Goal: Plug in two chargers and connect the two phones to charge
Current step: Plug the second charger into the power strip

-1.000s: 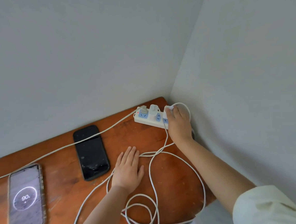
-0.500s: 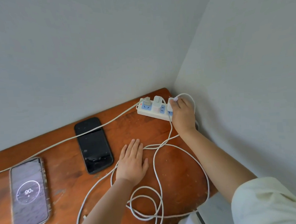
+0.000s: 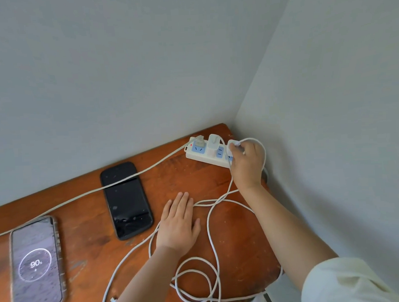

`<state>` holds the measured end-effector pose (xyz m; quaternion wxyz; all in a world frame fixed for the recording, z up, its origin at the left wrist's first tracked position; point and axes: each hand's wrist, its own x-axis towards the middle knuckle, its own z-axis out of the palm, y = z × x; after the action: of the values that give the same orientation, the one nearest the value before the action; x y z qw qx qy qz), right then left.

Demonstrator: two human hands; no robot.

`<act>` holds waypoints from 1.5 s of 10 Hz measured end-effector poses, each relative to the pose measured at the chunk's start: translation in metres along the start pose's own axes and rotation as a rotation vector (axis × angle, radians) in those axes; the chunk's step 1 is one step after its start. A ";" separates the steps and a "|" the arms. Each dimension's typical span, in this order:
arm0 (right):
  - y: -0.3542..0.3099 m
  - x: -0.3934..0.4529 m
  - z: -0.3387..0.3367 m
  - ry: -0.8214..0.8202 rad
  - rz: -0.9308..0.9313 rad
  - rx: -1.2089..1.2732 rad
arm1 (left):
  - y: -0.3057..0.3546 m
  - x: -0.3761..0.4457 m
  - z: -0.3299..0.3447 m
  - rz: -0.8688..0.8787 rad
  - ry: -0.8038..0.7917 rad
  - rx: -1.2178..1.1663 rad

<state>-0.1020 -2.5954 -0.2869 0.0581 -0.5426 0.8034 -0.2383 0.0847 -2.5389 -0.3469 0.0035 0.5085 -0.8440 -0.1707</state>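
A white power strip (image 3: 200,156) lies in the table's far right corner. One white charger (image 3: 213,143) stands plugged into its middle. My right hand (image 3: 246,163) is shut on a second white charger (image 3: 230,147) at the strip's right end. My left hand (image 3: 179,223) rests flat, fingers apart, on the wooden table (image 3: 88,249). A dark phone (image 3: 126,199) lies face up left of that hand. A lit phone (image 3: 36,266) showing 90 lies at the near left with a cable in its bottom. White cables (image 3: 210,238) loop across the table; a loose connector end (image 3: 113,301) lies near the front.
Grey walls meet in a corner right behind the power strip. A thicker pale cord (image 3: 92,191) runs from the strip's left end across the dark phone's top and off the left edge. The table's front right edge curves near my right arm.
The camera view shifted slightly, so everything sits a little higher in frame. My right hand stays on the charger at the strip's right end; the left hand stays flat.
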 end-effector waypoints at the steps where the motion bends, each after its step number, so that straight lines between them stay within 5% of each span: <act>1: -0.003 0.001 0.003 -0.017 -0.005 -0.049 | 0.001 0.000 0.000 -0.008 -0.002 0.009; 10: -0.019 -0.003 0.013 -0.239 -0.004 -0.409 | 0.003 0.000 0.000 -0.014 0.014 0.057; 15: -0.010 -0.003 0.010 -0.238 0.008 -0.306 | 0.000 0.002 0.003 -0.025 0.010 0.047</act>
<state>-0.0891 -2.5988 -0.2922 0.0706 -0.5661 0.8199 -0.0475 0.0829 -2.5398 -0.3502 -0.0062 0.5199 -0.8413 -0.1481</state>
